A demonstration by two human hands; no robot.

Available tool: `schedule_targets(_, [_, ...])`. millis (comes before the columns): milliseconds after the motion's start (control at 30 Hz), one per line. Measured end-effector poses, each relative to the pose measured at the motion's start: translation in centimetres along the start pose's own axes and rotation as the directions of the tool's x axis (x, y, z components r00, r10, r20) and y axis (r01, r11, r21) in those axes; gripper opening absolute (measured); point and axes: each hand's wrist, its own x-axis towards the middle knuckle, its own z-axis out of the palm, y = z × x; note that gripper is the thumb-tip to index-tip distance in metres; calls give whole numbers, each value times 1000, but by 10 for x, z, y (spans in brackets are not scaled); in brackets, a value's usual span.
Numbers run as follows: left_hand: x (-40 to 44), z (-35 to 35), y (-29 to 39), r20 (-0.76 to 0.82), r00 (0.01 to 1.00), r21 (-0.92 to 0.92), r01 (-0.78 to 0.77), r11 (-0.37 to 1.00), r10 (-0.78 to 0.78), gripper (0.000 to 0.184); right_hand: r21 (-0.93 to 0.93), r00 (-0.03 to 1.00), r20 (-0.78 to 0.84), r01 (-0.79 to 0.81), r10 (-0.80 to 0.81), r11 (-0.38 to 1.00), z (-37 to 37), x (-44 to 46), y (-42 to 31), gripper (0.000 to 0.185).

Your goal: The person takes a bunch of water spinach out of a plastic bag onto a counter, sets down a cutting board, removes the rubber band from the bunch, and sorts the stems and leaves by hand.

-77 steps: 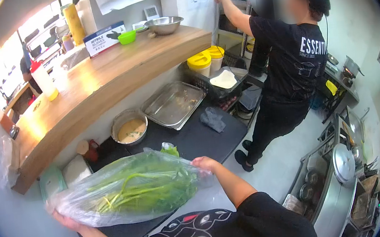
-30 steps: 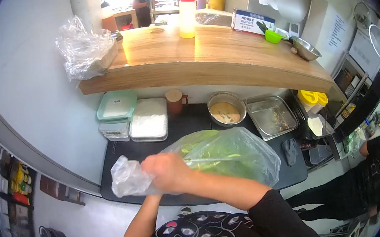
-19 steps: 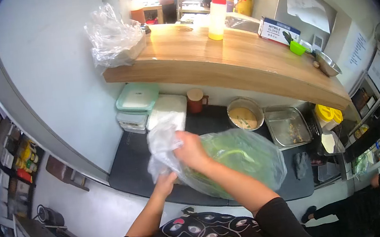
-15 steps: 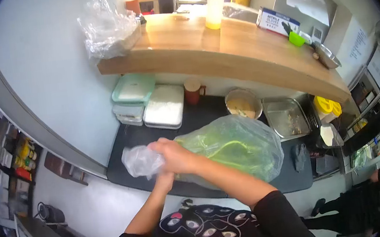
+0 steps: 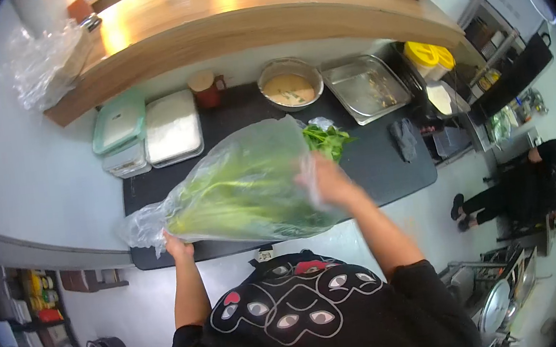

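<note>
A large clear plastic bag [image 5: 238, 185] full of long-stemmed leafy greens lies across the black countertop [image 5: 387, 168]. My left hand [image 5: 178, 245] is closed on the bag near its gathered left end, where the plastic bunches up. At the right end, my right hand [image 5: 328, 180], smeared by motion, grips the plastic. Just beyond that hand, green leaves [image 5: 329, 141] show outside the bag, beside a small piece of clear plastic.
Behind the bag stand lidded containers [image 5: 119, 123], a white-topped tub [image 5: 172, 127], a reddish mug [image 5: 207, 89], a bowl of tan liquid [image 5: 290, 83] and a metal tray [image 5: 368, 88]. Above runs a wooden shelf [image 5: 261, 28]. A person in black [image 5: 532, 179] is at the right.
My right hand has moved from the bunched left end to the right end of the bag. Leaves now show there. The view has tilted down and shifted right.
</note>
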Motion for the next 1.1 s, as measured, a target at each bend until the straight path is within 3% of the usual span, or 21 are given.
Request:
schedule_targets(67, [-5,10,3,-61,998,38,15,999,-13,47,-301,915,-26,377,-403,876,33,-25,-36,40])
schedule_targets(133, [1,7,1,-42,999,39,24,999,-23,45,-450,914,66,385,-400,806,54,-33,-52,49])
schedule_targets(233, [9,1,2,0,999,61,32,998,-32,44,-440,886,57,437,-461,785,61,-28,-37,48])
schedule_targets(333, [13,-3,3,69,996,69,54,996,-59,44,-196,974,70,225,-215,955,45,0,-7,48])
schedule_targets(400, [11,-4,4,110,990,68,85,994,-92,45,180,978,-176,145,-113,973,30,22,20,41])
schedule_targets(500, [8,-3,10,154,979,46,129,991,-134,47,-218,988,-120,-119,95,969,15,44,29,61])
schedule_targets(600, [0,5,17,176,975,-24,139,990,-133,48,-318,989,-115,53,-94,947,5,71,26,73])
schedule_targets(700, [-6,4,21,117,981,-74,162,984,-153,48,-110,994,98,62,-52,992,-6,96,17,80])
schedule_targets(767, [7,-12,24,35,981,-89,191,977,-189,48,-49,989,133,67,-60,997,37,134,61,85])
schedule_targets(867, [-48,18,58,-323,941,100,-70,993,98,53,-50,983,172,-56,64,997,19,121,48,88])
schedule_targets(900, [-55,24,68,-340,890,66,-300,951,305,60,-70,974,185,-119,130,990,3,109,35,88])
schedule_targets(933, [-44,8,76,-415,774,266,-400,877,478,62,-171,990,124,-50,72,984,1,110,32,88])
schedule_targets(967, [-29,-5,81,-359,455,707,-437,556,815,57,-269,998,68,12,6,963,1,111,31,88])
schedule_targets(1000, [-25,-4,86,-82,126,963,-246,111,989,52,-367,998,13,65,-65,928,0,113,30,89])
schedule_targets(1033, [-20,-3,91,105,191,919,-394,-22,976,46,-200,992,84,110,-95,974,-8,122,28,85])
schedule_targets(1100, [-38,45,106,477,224,697,-685,-211,850,37,-14,978,-64,198,-198,980,24,143,53,85])
